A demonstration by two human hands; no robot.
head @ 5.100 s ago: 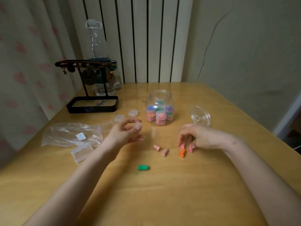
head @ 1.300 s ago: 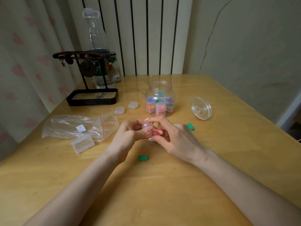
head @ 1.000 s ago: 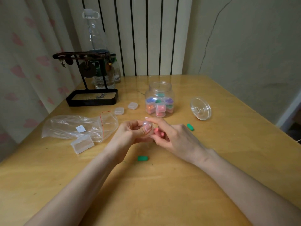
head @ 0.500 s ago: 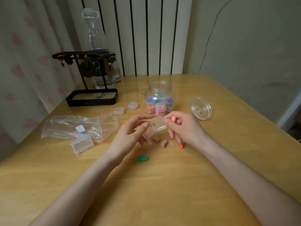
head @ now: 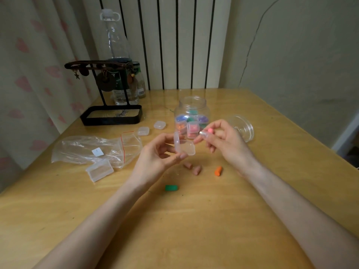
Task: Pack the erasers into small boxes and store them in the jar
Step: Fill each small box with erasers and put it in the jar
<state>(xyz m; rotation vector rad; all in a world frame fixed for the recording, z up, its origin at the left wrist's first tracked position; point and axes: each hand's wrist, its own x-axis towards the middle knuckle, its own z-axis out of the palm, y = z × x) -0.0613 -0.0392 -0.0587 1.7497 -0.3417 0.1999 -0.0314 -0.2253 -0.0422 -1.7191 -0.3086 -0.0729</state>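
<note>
- Holding a small clear box above the tabletop, the left hand pinches it between thumb and fingers. The box is open, and its hinged lid stands up on the side toward the palm.
- Just right of the box, the right hand pinches a pink eraser at its fingertips. The eraser is close to the box but not in it.
- Below the two hands, two pale pink erasers lie side by side on the tabletop. An orange eraser lies a little to their right, and a green eraser lies nearer the person.
- Behind the hands stands the jar, its mouth uncovered, with several filled small boxes in pink, purple, blue and green inside.
- The jar lid rests on the tabletop just right of the jar, partly behind the right hand.
- Left of the jar sit two closed small boxes, near each other.
- Farther left lie a clear zip bag and, at its near edge, a larger clear case.
- At the back left is a black stand with trinkets hanging from its bar, and a tall clear bottle stands behind it.
</note>
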